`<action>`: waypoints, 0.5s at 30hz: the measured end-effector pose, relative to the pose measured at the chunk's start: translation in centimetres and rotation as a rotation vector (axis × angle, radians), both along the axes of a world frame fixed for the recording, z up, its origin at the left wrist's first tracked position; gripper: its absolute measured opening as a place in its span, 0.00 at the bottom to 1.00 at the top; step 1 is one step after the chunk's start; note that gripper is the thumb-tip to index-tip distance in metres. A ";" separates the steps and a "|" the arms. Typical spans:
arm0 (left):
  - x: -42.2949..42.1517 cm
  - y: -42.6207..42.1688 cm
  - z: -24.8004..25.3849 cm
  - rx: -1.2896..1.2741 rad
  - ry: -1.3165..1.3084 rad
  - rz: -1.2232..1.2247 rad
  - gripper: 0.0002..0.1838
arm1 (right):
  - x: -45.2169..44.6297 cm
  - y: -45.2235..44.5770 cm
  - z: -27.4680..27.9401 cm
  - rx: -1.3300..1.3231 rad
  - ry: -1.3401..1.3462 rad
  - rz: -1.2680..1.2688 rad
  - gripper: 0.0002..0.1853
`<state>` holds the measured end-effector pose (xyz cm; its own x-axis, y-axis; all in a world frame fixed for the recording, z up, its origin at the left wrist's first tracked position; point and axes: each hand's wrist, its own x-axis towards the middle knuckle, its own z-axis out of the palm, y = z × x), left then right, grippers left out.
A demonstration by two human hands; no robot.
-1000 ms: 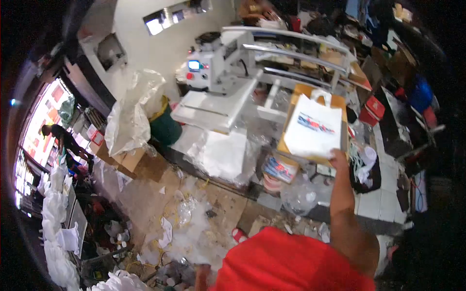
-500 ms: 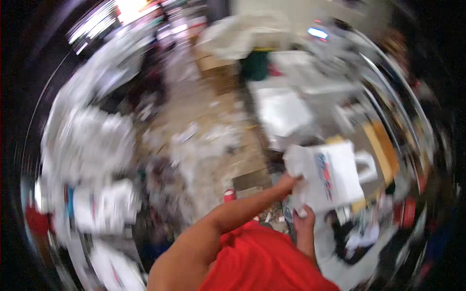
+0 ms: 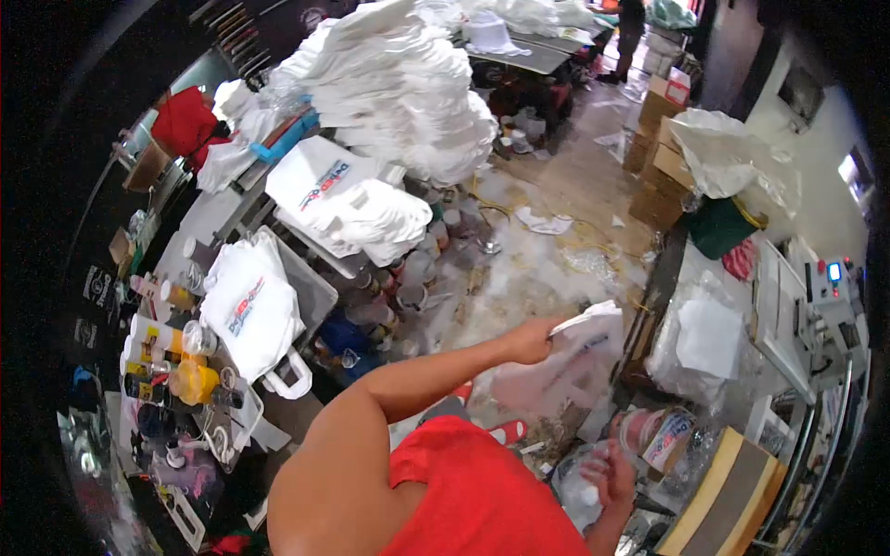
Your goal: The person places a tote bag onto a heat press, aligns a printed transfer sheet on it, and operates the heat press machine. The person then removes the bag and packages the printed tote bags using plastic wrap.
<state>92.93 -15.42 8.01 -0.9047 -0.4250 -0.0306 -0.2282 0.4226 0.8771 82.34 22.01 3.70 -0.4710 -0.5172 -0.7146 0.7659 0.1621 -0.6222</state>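
Note:
My left hand (image 3: 528, 341) is closed on the edge of a white printed tote bag (image 3: 579, 357). The bag hangs out over the floor, its lower part smeared by motion. My right hand (image 3: 610, 474) is off the bag, fingers apart and a little curled, with nothing visible in it. Near that hand are clear plastic wrap (image 3: 579, 477) and a small item with the same kind of print (image 3: 669, 440). To the left, one printed white tote bag (image 3: 248, 301) lies on a stand, and a stack of them (image 3: 343, 199) lies behind it.
A large heap of white bags (image 3: 389, 88) fills the back left. Jars and tubs (image 3: 190, 347) crowd the left bench. A machine with a lit display (image 3: 834, 273) and a plastic-wrapped white stack (image 3: 709, 334) are at right. Cardboard boxes (image 3: 663, 176) stand behind; scraps litter the floor.
The view has swung left. My left hand has carried the bag off the right-hand worktop and over the floor. My right hand, earlier at the bag's lower edge, is now apart from it.

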 end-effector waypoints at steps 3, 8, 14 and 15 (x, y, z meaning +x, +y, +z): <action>2.4 -2.9 1.5 -0.110 -0.265 -0.104 0.33 | -1.9 -4.0 0.5 -0.021 0.196 -0.002 0.30; 5.2 -8.9 0.2 -0.226 -0.334 -0.124 0.29 | -0.6 -9.3 -2.1 0.057 0.330 0.041 0.29; 13.0 -20.7 9.3 -0.272 -0.302 -0.186 0.23 | 5.9 -13.2 -10.5 0.384 0.302 0.287 0.24; 14.8 -24.1 9.7 -0.240 -0.243 -0.222 0.23 | 7.6 -13.8 -11.6 0.488 0.331 0.338 0.23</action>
